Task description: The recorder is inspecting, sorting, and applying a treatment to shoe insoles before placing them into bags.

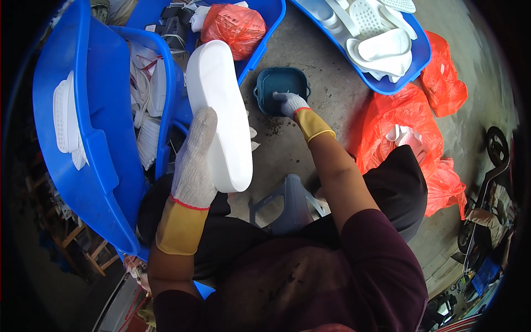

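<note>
My left hand (194, 160), in a pale knit glove with a yellow cuff, is closed on a thick white shoe sole (224, 116). The sole is held up lengthwise, its smooth pale face toward me and the thumb along its left edge. My right hand (291, 103), gloved the same way, reaches into a small dark teal basin (283, 73) on the floor. Its fingers look bunched and point left inside the basin; what they may hold is hidden.
Blue tubs (102, 138) at the left hold white shoe parts and a red bag (235, 30). Another blue tub (381, 88) at the far right holds white slippers (387, 52). Red plastic bags (376, 119) lie below it. A grey stool (293, 202) stands before me.
</note>
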`<state>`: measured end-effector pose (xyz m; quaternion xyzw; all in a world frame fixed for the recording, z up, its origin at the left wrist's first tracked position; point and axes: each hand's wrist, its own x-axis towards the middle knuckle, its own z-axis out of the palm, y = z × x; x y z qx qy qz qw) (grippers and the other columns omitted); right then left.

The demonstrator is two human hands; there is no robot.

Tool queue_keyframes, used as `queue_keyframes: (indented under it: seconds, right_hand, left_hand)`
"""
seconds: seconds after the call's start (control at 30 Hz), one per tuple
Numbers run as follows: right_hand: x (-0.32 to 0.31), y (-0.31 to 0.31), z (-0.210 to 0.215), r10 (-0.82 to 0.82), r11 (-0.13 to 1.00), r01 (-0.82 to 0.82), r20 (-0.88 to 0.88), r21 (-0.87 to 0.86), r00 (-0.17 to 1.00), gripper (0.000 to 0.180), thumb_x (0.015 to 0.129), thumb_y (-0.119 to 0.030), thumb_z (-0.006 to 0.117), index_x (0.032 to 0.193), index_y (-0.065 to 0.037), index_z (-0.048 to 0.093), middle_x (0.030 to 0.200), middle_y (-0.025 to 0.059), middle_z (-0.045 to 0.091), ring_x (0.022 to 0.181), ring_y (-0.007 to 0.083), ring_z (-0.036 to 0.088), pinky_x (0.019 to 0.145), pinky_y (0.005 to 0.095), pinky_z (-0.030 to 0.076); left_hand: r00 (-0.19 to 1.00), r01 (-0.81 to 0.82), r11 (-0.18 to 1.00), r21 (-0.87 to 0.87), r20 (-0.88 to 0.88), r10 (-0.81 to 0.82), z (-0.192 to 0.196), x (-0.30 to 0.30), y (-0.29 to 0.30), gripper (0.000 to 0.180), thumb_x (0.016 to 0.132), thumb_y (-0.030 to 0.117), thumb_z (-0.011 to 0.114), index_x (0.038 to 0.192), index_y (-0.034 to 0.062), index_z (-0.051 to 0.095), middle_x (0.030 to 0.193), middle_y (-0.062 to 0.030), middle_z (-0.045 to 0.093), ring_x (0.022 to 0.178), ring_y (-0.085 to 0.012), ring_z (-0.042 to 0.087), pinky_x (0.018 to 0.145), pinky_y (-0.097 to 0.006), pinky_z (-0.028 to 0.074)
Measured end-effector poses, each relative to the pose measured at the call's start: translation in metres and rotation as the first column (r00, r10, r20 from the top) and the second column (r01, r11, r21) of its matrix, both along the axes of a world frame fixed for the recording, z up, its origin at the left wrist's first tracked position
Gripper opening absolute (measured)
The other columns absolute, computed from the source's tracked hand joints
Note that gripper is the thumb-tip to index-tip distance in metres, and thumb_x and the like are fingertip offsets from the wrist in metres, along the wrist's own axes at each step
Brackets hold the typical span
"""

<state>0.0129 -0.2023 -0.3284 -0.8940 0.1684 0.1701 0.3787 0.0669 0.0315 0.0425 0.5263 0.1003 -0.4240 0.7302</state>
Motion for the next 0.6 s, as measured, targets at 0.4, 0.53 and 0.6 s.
queue_keyframes:
  seconds: [0.4, 0.53, 0.6]
  right_hand:
    - [-0.004, 0.029, 0.254, -0.575, -0.125, 0.039, -0.104, 0.991, 0.812, 0.035, 0.106, -0.002, 0.049, 0.138, 0.009, 0.056, 0.101, 0.0160, 0.074, 0.078, 0.0152, 0.066, 0.066, 0.0270, 0.055]
    - [-0.012, 0.105, 0.322, -0.614, 0.789, 0.364, 0.608, 0.495, 0.503, 0.025, 0.103, -0.016, 0.058, 0.108, -0.002, 0.077, 0.089, 0.0232, 0.075, 0.079, 0.0343, 0.073, 0.076, 0.0401, 0.057]
    - [-0.005, 0.087, 0.343, -0.552, 0.829, 0.429, 0.639, 0.357, 0.536, 0.024, 0.102, -0.015, 0.058, 0.110, -0.001, 0.077, 0.095, 0.0219, 0.076, 0.088, 0.0340, 0.074, 0.082, 0.0401, 0.056]
  left_hand:
    - [0.987, 0.086, 0.994, 0.065, 0.132, -0.094, -0.062, 0.010, -0.005, 0.069, 0.104, 0.056, 0.058, 0.149, 0.0050, 0.047, 0.123, -0.0174, 0.066, 0.102, -0.0285, 0.072, 0.078, -0.046, 0.063]
    - [0.997, -0.012, 0.921, -0.388, -0.072, -0.017, -0.055, -0.009, -0.042, 0.053, 0.110, 0.045, 0.051, 0.150, 0.0102, 0.048, 0.138, -0.0119, 0.062, 0.124, -0.0275, 0.063, 0.107, -0.042, 0.052]
    - [0.996, 0.079, 0.893, -0.442, 0.004, -0.086, -0.037, -0.024, -0.049, 0.054, 0.112, 0.048, 0.044, 0.152, 0.0119, 0.047, 0.142, -0.0098, 0.060, 0.130, -0.0261, 0.060, 0.111, -0.043, 0.048]
